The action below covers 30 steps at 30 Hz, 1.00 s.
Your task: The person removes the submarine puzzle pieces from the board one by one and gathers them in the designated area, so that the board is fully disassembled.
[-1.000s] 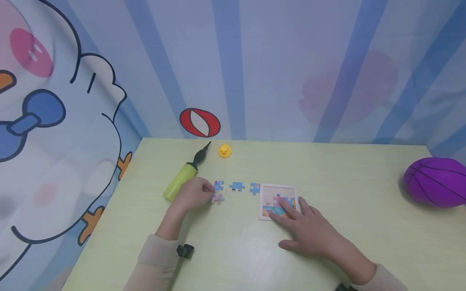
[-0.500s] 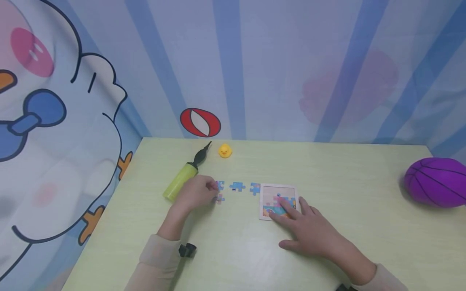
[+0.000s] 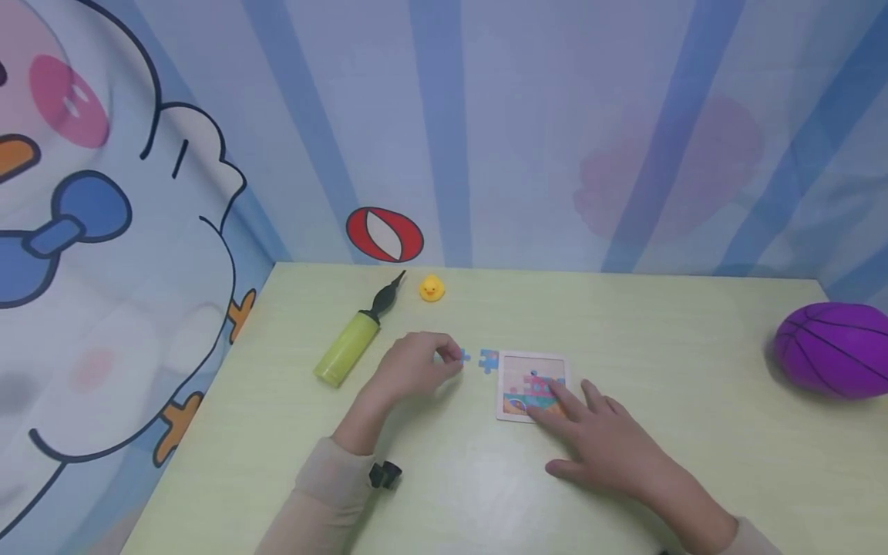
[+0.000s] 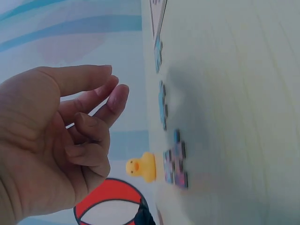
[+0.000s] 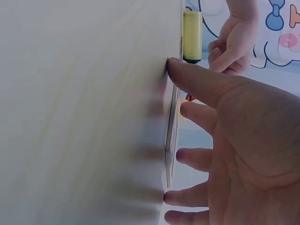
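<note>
My left hand [image 3: 414, 365] hovers over the table beside a blue jigsaw piece [image 3: 466, 355], partly covering it in the head view. In the left wrist view its fingers are loosely bent with nothing between them. Another blue jigsaw piece [image 3: 489, 360] lies against the puzzle tray [image 3: 513, 360]. Two pinkish-blue jigsaw pieces [image 4: 176, 164] lie close together, hidden behind the left hand in the head view. The square white-rimmed tray holds a partly filled picture. My right hand [image 3: 610, 445] is spread, two of its fingers over the tray's lower right and the thumb on the table.
A yellow-green hand pump [image 3: 348, 347] with a black nozzle lies left of the left hand. Behind it sits a small rubber duck [image 3: 432, 288]. A purple basketball [image 3: 835, 348] rests at the far right. A printed cloth backdrop rises behind the table.
My left hand has moved right, from the two leftmost jigsaw pieces to the middle one. My right hand has shifted slightly right on the tray.
</note>
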### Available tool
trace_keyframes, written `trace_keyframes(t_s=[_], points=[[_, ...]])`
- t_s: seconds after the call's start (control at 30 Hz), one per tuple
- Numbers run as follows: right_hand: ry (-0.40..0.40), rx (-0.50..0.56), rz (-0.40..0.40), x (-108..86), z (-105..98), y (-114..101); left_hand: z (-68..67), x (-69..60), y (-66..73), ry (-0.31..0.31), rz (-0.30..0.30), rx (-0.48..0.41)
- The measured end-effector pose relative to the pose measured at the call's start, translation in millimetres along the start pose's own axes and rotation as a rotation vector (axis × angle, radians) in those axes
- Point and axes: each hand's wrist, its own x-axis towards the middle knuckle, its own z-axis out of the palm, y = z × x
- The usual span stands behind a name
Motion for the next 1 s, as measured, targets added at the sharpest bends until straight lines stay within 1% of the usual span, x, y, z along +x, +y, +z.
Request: trace_keyframes(t_s=[0.1,0.27,0.4,0.67,0.8,1.0], points=[[-0.010,0.005,0.013,-2.4,-1,1,7.7,5.3,6.1,-0.007,0.049,0.004],[-0.004,0.002,-0.002,-3.2,-4,1,19.3,14.6,18.6,-0.024,0.124,0.010],[-0.011,0.003,-0.004,-3.3,-6,1,27.9,21.2,30.5,-0.049,0.153,0.021],[-0.008,0.011,-0.013,-4.4,-8,1,44.2,33.1,50.3,-0.106,0.158,0.059],[-0.013,0.018,-0.013,-4.7,-9,1,51.4,36.6,55.1,-0.125,0.157,0.074],[-0.023,0.020,0.002,-3.9,-9,1,59.0,39.5,58.2,-0.138,0.148,0.102]])
